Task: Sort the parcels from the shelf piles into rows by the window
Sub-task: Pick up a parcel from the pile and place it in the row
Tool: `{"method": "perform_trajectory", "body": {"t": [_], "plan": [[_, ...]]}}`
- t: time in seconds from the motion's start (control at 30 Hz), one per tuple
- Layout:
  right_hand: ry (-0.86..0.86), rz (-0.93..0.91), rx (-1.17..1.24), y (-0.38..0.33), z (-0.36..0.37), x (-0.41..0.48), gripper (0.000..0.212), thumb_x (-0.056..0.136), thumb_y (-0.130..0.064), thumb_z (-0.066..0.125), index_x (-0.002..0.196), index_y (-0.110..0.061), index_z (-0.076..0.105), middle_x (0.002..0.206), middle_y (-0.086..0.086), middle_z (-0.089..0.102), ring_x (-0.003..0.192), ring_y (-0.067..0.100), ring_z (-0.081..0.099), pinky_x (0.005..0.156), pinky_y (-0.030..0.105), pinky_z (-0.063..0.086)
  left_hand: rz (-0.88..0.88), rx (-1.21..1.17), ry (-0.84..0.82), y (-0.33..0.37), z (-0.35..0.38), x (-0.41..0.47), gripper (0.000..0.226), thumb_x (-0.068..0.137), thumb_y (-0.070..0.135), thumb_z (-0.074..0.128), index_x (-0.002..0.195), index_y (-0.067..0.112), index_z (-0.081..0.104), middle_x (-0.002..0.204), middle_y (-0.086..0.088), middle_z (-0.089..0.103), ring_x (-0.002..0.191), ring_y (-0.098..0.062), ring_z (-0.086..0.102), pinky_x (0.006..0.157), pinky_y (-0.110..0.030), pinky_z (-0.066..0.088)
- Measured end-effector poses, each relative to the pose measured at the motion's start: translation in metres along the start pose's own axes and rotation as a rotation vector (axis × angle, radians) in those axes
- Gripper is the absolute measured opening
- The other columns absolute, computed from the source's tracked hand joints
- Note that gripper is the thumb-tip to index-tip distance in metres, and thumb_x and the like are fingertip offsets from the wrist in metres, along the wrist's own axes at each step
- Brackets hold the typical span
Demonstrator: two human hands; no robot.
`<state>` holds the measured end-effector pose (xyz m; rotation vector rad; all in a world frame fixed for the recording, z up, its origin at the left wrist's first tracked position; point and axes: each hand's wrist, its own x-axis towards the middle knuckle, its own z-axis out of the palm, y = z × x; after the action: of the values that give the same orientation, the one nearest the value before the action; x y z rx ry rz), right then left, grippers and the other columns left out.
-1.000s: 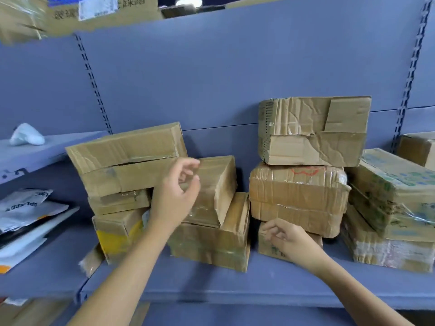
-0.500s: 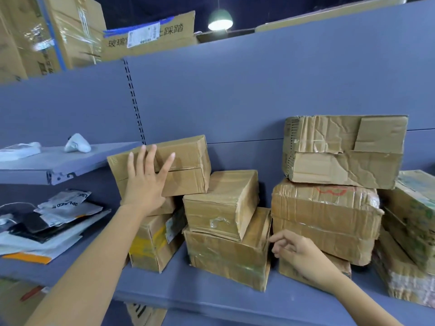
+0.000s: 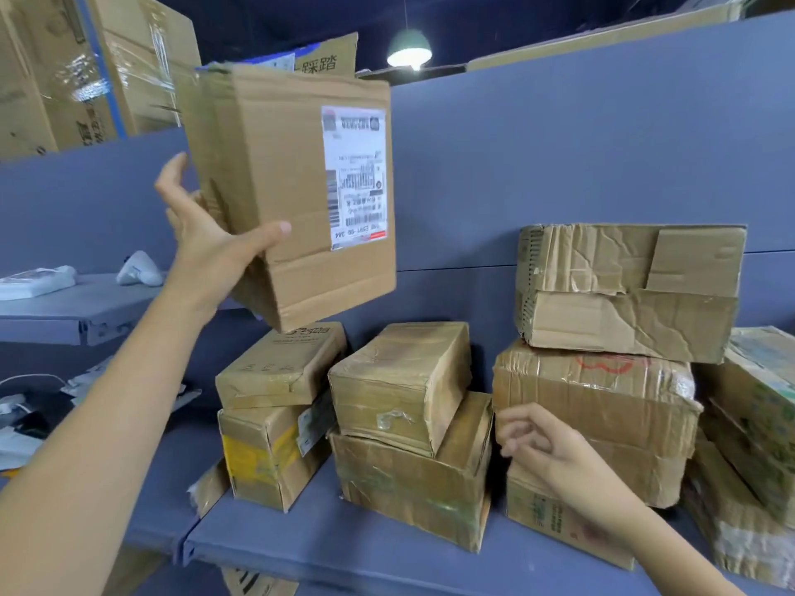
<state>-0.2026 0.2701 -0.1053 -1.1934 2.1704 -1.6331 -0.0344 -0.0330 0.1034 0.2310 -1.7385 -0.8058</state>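
Note:
My left hand (image 3: 211, 234) grips a brown cardboard parcel (image 3: 279, 187) with a white shipping label, held tilted in the air above the left pile. Below it two taped boxes (image 3: 275, 406) stay stacked on the blue shelf (image 3: 327, 539). A middle pile (image 3: 408, 432) has a small box leaning on a larger one. To the right stands a taller pile topped by a crumpled box (image 3: 628, 294). My right hand (image 3: 546, 445) hovers in front of that pile's lower boxes, fingers loosely curled, holding nothing.
More wrapped boxes (image 3: 753, 445) crowd the shelf's right end. A higher shelf (image 3: 64, 311) at left carries white bags and a white object; plastic mailers (image 3: 38, 406) lie beneath it. Large cartons (image 3: 86, 71) stand behind the blue back panel. A lamp (image 3: 408, 47) hangs overhead.
My left hand went from resting on the left pile's top box to lifting it up and tipping it so its label faces me. My right hand stayed low by the right pile.

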Motion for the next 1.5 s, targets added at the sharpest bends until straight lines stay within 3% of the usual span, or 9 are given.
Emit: {"method": "perform_trajectory", "body": {"t": [0.17, 0.3, 0.67, 0.87, 1.0, 1.1, 1.27, 1.4, 1.5], "plan": [[0.056, -0.176, 0.278, -0.046, -0.006, 0.010, 0.066, 0.078, -0.047, 0.074, 0.135, -0.040, 0.041, 0.134, -0.017, 0.051, 0.120, -0.003, 0.053, 0.090, 0.022, 0.047, -0.184, -0.422, -0.265, 0.014, 0.001, -0.028, 0.081, 0.055, 0.040, 0.070, 0.124, 0.037, 0.027, 0.085, 0.023, 0.069, 0.078, -0.002, 0.063, 0.069, -0.032, 0.046], [-0.031, -0.282, 0.430, -0.072, -0.010, 0.017, 0.117, 0.043, -0.079, 0.075, 0.144, -0.046, 0.025, 0.148, -0.021, 0.035, 0.131, -0.002, 0.044, 0.101, 0.028, 0.041, -0.282, -0.451, -0.391, 0.009, 0.018, -0.061, 0.098, 0.049, 0.039, 0.070, 0.136, 0.031, 0.026, 0.090, 0.023, 0.072, 0.084, 0.000, 0.069, 0.071, -0.027, 0.057], [-0.276, -0.302, 0.550, -0.043, -0.009, 0.005, 0.101, 0.062, -0.058, 0.082, 0.142, -0.055, 0.022, 0.156, -0.011, 0.029, 0.143, 0.015, 0.031, 0.113, 0.047, 0.034, -0.465, -0.596, -0.493, 0.006, 0.056, -0.099, 0.128, 0.032, 0.039, 0.086, 0.144, 0.020, 0.028, 0.119, -0.003, 0.066, 0.098, -0.016, 0.067, 0.073, -0.029, 0.055], [0.167, -0.290, 0.952, -0.048, 0.032, -0.002, 0.130, 0.034, -0.057, 0.092, 0.139, -0.053, 0.016, 0.156, -0.016, 0.018, 0.143, 0.013, 0.030, 0.110, 0.055, 0.032, -0.697, -0.990, -0.310, 0.017, 0.097, -0.128, 0.090, 0.062, 0.032, 0.066, 0.144, 0.011, 0.037, 0.122, -0.014, 0.060, 0.110, -0.030, 0.056, 0.093, -0.044, 0.044], [0.167, -0.268, 1.006, -0.055, 0.052, -0.001, 0.134, 0.039, -0.049, 0.094, 0.141, -0.055, 0.008, 0.154, 0.001, 0.036, 0.136, 0.018, 0.043, 0.110, 0.040, 0.039, -0.645, -1.087, -0.290, 0.028, 0.125, -0.154, 0.135, 0.033, 0.038, 0.092, 0.147, 0.012, 0.024, 0.143, -0.020, 0.044, 0.130, -0.037, 0.044, 0.095, -0.046, 0.047], [0.277, -0.300, 0.982, -0.054, 0.035, -0.002, 0.108, 0.049, -0.030, 0.085, 0.139, -0.047, 0.026, 0.146, 0.003, 0.046, 0.130, 0.020, 0.050, 0.106, 0.042, 0.043, -0.660, -1.108, -0.351, 0.028, 0.124, -0.163, 0.137, 0.032, 0.044, 0.094, 0.146, 0.007, 0.027, 0.128, -0.017, 0.054, 0.112, -0.031, 0.055, 0.081, -0.039, 0.056], [0.370, -0.365, 0.781, -0.056, -0.040, -0.005, 0.064, 0.063, -0.020, 0.063, 0.122, -0.044, 0.050, 0.115, -0.009, 0.067, 0.101, 0.014, 0.067, 0.073, 0.033, 0.058, -0.582, -1.150, -0.327, 0.011, 0.093, -0.143, 0.083, 0.036, 0.054, 0.091, 0.110, 0.029, 0.065, 0.119, -0.010, 0.063, 0.114, -0.031, 0.057, 0.094, -0.054, 0.047], [0.256, -0.339, 0.718, -0.073, -0.099, -0.012, 0.046, 0.072, -0.014, 0.050, 0.112, -0.033, 0.062, 0.096, -0.009, 0.073, 0.084, 0.010, 0.071, 0.064, 0.023, 0.058, -0.543, -0.973, -0.132, 0.005, 0.065, -0.105, 0.069, 0.083, 0.056, 0.055, 0.143, 0.038, 0.025, 0.142, -0.008, 0.043, 0.128, -0.031, 0.046, 0.105, -0.050, 0.036], [0.088, -0.254, 0.669, -0.087, -0.126, -0.017, 0.038, 0.075, -0.015, 0.047, 0.092, -0.032, 0.076, 0.089, -0.007, 0.074, 0.076, 0.008, 0.071, 0.061, 0.020, 0.057, -0.385, -0.707, -0.403, 0.011, 0.058, -0.093, 0.092, 0.063, 0.062, 0.074, 0.140, 0.037, 0.029, 0.137, -0.005, 0.052, 0.122, -0.024, 0.054, 0.104, -0.043, 0.039]]}}
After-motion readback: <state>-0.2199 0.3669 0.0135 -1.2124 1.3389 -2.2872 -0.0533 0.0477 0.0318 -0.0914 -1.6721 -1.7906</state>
